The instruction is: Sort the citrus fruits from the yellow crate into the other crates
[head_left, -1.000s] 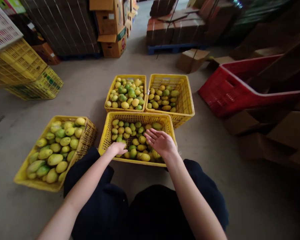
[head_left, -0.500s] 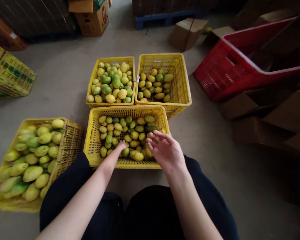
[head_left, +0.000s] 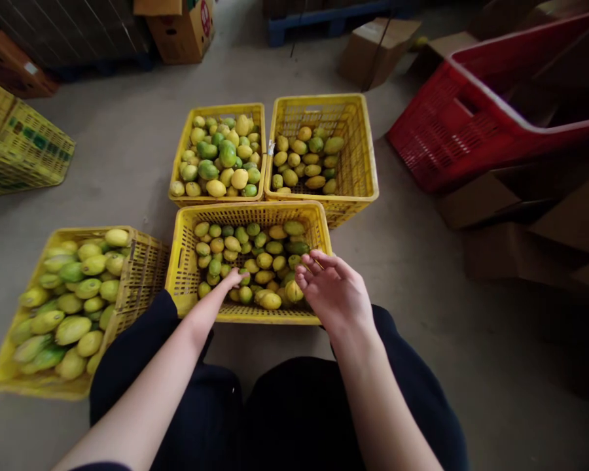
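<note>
The left hand reaches down among the lemons in the near yellow crate; whether it grips one I cannot tell; the right hand, palm up, fingers apart and loosely curled, hangs over that crate's right end; fuller and sparser lemon-filled crates stand just behind; a red crate stands at right.
</note>
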{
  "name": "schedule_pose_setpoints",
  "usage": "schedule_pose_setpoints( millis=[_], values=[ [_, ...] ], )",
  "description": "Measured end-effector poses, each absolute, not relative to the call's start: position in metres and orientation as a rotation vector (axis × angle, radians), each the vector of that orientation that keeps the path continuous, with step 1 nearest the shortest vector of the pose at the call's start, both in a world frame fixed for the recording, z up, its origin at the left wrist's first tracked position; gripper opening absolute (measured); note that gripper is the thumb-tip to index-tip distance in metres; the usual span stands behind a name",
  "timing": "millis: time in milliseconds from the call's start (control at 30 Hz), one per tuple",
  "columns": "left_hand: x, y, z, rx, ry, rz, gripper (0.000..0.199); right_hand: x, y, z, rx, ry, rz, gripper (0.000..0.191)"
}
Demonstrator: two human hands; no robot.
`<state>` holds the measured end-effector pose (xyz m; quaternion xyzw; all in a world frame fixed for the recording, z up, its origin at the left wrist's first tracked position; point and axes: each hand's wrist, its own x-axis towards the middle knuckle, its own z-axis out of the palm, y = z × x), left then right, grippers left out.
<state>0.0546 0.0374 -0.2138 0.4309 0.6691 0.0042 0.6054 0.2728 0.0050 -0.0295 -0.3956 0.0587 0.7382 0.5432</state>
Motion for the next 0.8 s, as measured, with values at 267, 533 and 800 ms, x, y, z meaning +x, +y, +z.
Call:
schedule_pose_setpoints(
  millis=[267,533,800],
  values=[
    [0.061,0.084,-0.123,0.889,1.341,0.327,0.053,0.261,0.012,-0.031,-1.037,0.056,1.675,0.009],
    [0.085,0.055,0.022,1.297,1.113,0.425,0.068,0.241,0.008,-0.017,-0.822,0.001,1.932,0.028],
    [0.061,0.085,-0.074,1.501,1.622,0.368,0.047,0.255,0.008,-0.022,-0.778,0.213,1.82,0.011]
  ],
)
